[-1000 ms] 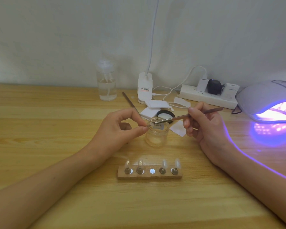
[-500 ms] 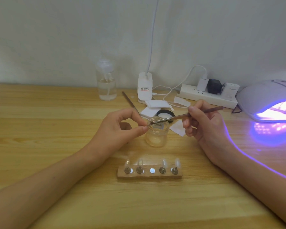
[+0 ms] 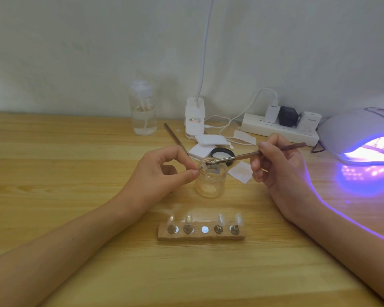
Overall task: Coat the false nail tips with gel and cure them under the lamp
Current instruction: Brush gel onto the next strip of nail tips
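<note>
Left hand (image 3: 162, 173): thumb and forefinger pressed together, pinching a small clear nail tip (image 3: 202, 166) at the left rim of the jar; other fingers loosely curled behind
Right hand (image 3: 279, 171): thumb and fingers curled round the brush (image 3: 253, 154), held like a pen
Brush: slanted, handle up to the right, bristle end down to the left over the jar mouth; at the pinched nail tip, whether touching it or just beside it cannot be told
Jar (image 3: 211, 183): clear glass, open, upright on the table (image 3: 64, 173) between the two hands; pale stuff at the bottom
Stand (image 3: 201, 235): wooden block, nearer the person than the jar, between the forearms; four clear nail tips (image 3: 220, 218) upright on pegs, a bare metal disc in the middle
Curing lamp (image 3: 350, 131): well to the right of the right hand; lit violet, glow on the table and along the right forearm
Behind the jar: black lid (image 3: 222, 153); white pads (image 3: 211, 140); thin metal tool (image 3: 175, 137) lying flat
Back edge: clear bottle (image 3: 143, 111); white desk-lamp base (image 3: 194, 120); power strip (image 3: 277, 132) with plugs
</note>
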Demonstrator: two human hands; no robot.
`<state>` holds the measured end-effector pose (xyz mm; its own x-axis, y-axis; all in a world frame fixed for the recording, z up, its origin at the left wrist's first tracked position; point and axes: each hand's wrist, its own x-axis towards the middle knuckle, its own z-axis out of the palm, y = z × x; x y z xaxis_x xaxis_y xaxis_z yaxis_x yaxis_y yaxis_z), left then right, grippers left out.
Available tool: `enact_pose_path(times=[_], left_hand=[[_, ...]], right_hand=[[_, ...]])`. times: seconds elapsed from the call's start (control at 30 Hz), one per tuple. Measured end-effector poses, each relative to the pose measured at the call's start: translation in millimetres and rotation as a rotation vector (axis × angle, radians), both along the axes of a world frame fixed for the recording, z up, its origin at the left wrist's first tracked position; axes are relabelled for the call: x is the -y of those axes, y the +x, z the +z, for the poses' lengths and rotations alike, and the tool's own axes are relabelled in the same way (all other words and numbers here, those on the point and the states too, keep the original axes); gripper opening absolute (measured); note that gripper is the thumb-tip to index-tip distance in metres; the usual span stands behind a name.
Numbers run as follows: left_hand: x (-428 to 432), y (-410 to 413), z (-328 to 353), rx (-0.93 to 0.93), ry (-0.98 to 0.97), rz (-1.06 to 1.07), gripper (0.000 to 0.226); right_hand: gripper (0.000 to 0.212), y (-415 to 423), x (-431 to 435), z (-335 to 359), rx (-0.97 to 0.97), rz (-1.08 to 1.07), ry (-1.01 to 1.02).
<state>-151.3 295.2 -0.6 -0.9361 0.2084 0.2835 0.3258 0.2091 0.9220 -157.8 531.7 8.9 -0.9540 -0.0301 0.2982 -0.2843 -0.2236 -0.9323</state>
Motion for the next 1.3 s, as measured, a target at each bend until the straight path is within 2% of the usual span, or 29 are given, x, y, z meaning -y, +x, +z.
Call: enact_pose_path(times=[0.23,0.33,0.43,0.6,0.77,0.93,1.1,1.2,1.3], left_hand=[[-1.0,-0.1,0.1,0.001,-0.007,0.009,0.013],[-0.6,-0.1,-0.3,0.001,-0.002,0.000,0.013],[-0.8,-0.4,-0.5,-0.003,0.000,-0.001,0.013],[-0.6,-0.8,-0.7,-0.003,0.000,0.003,0.013],[0.2,-0.4,-0.9,-0.002,0.001,-0.005,0.013],[0.1,0.1,-0.3,-0.009,-0.001,-0.003,0.012],[-0.3,-0.4,-0.7,-0.013,0.012,-0.008,0.012],[-0.5,-0.3,-1.0,-0.020,0.019,-0.011,0.012],[0.0,-0.3,-1.2,-0.025,0.010,-0.010,0.012]], right_hand=[[0.032,-0.3,0.4,-1.1,0.012,-0.054,0.060],[0.035,0.2,-0.2,-0.1,-0.016,-0.005,0.000],[0.030,0.9,1.0,-0.2,-0.044,0.038,0.026],[0.035,0.1,-0.3,-1.3,-0.001,-0.049,0.048],[0.028,0.6,0.6,-0.2,-0.039,0.042,0.009],[0.029,0.1,-0.4,-1.8,-0.004,-0.050,0.076],[0.030,-0.1,0.5,-0.2,-0.033,0.013,-0.013],[0.028,-0.1,1.7,-0.2,-0.048,0.053,0.031],[0.032,-0.2,0.4,-1.6,-0.032,-0.004,0.075]])
